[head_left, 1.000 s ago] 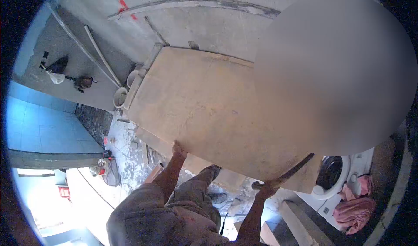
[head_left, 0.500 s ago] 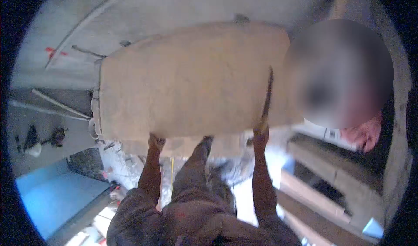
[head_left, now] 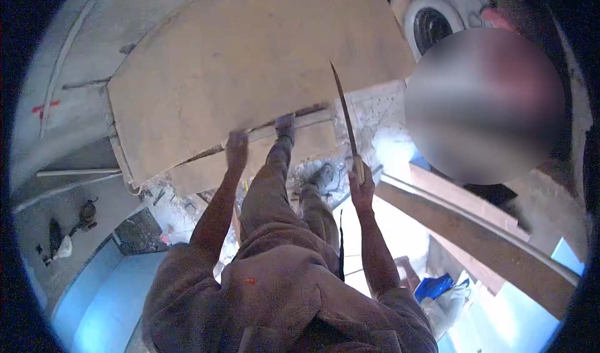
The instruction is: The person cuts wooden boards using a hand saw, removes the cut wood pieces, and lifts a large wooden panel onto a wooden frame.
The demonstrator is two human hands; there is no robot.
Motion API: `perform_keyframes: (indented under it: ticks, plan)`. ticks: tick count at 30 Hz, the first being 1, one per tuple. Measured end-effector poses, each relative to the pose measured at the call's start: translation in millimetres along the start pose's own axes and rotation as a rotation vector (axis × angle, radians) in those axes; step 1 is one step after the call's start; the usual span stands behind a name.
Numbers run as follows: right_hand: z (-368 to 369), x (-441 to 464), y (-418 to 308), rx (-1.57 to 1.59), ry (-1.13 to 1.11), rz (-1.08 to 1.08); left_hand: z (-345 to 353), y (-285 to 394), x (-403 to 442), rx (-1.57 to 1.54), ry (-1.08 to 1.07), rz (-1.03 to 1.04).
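Observation:
My right hand (head_left: 362,184) is wrapped round the pale handle of a handsaw (head_left: 347,112), whose long, narrow blade points up and away, seen nearly edge-on. A large tan board (head_left: 250,59) fills the space in front of me. My left hand (head_left: 237,147) is at the near edge of the board; it is blurred, so whether its fingers grip cannot be made out. Along that edge runs a dark gap, with a narrower tan piece (head_left: 315,142) on the near side. My forward shoe (head_left: 285,125) rests at this gap.
A long wooden beam (head_left: 475,240) slants along the right. At lower left is a light-blue panel (head_left: 119,290). A white round object with a dark centre (head_left: 431,28) stands at upper right, beside a blurred-out area. Rubble lies around my rear shoe (head_left: 323,177).
My view has turned and tipped downward. The saw has moved off the board's surface to beside its right end. My left hand now appears higher against the board's near edge.

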State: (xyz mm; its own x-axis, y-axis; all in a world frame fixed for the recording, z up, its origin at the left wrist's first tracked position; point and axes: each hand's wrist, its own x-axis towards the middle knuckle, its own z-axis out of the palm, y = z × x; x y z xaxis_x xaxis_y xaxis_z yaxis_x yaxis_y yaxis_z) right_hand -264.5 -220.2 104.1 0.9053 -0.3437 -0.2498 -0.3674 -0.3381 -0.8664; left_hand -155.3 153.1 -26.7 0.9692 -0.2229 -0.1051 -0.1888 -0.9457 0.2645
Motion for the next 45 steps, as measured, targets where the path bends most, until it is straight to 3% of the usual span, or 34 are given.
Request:
perform_keyframes:
  ticks: [1, 2, 4, 7, 9, 11, 12, 14, 15, 17, 20, 24, 26, 27, 29, 33, 35, 37, 39, 42, 45]
  plan:
    - [-3.1, -8.7, 3.6, 0.002, 0.006, 0.026, -58.9, 76.2, 33.8, -0.426, 0.109, -0.076]
    - [-6.3, -14.5, 6.3, 0.094, -0.028, 0.066, -50.0, 101.6, 46.7, -0.581, 0.202, -0.064]
    - [-3.0, -23.5, 22.4, 0.24, -0.024, 0.036, -39.5, 130.0, 85.5, -0.317, 0.185, 0.19]
    - [-7.7, -26.8, 32.0, 0.209, -0.061, 0.099, -29.0, 159.4, 122.4, 0.03, 0.198, 0.422]
    - [-4.1, -22.1, 37.9, 0.154, -0.047, 0.085, -7.3, 164.6, 136.6, -0.002, 0.27, 0.378]
    - [-1.1, -20.0, 51.2, 0.194, -0.028, -0.023, 7.9, 164.2, 139.8, 0.479, 0.321, 0.479]
    - [0.1, -17.5, 57.6, 0.197, -0.038, -0.002, -0.1, 173.7, 141.5, 0.48, 0.297, 0.478]
    - [0.0, -14.8, 67.8, 0.208, -0.054, -0.032, -15.3, 193.1, 147.3, 0.117, 0.167, 0.166]
    - [-0.6, -13.6, 72.1, 0.212, -0.062, -0.039, -6.3, 191.5, 143.0, 0.12, 0.153, 0.162]
    - [0.9, -10.2, 80.2, 0.255, -0.059, -0.118, 10.3, 184.2, 138.9, 0.648, 0.256, 0.367]
    - [4.7, -4.2, 97.9, 0.23, -0.059, -0.088, 28.8, 172.4, 150.4, 0.418, 0.307, 0.227]
    - [5.7, 5.4, 103.3, 0.288, -0.065, 0.018, 24.5, 177.4, 143.5, 0.34, 0.252, 0.321]
    - [16.2, 3.5, 124.8, 0.31, -0.022, 0.014, 20.4, 179.3, 144.0, 0.355, 0.413, 0.46]
    - [14.8, 0.0, 127.1, 0.336, 0.004, 0.04, 16.5, 182.5, 143.9, 0.366, 0.392, 0.498]
    - [5.9, -1.0, 119.1, 0.278, 0.008, -0.016, 6.2, 187.8, 147.3, 0.213, 0.265, 0.407]
    - [-2.4, -25.6, 132.4, 0.453, 0.028, 0.002, 3.1, 170.0, 166.0, 0.301, 0.346, 0.732]
    - [-13.0, -36.8, 136.8, 0.513, 0.068, 0.054, 2.9, 169.7, 171.2, 0.329, 0.418, 0.705]
    - [-21.5, -53.2, 152.7, 0.427, 0.005, 0.07, -6.8, 158.8, 174.9, 0.401, 0.382, 0.775]
    - [-24.4, -70.0, 172.7, 0.403, 0.097, 0.0, -16.1, 170.9, 174.8, 0.467, 0.35, 0.836]
    - [-40.3, -90.8, 183.3, 0.432, 0.059, 0.077, -39.3, 193.5, 167.0, 0.547, 0.155, 0.669]
    - [-37.4, -108.6, 197.2, 0.427, 0.07, 0.117, -51.8, 202.1, 164.7, 0.469, 0.128, 0.644]
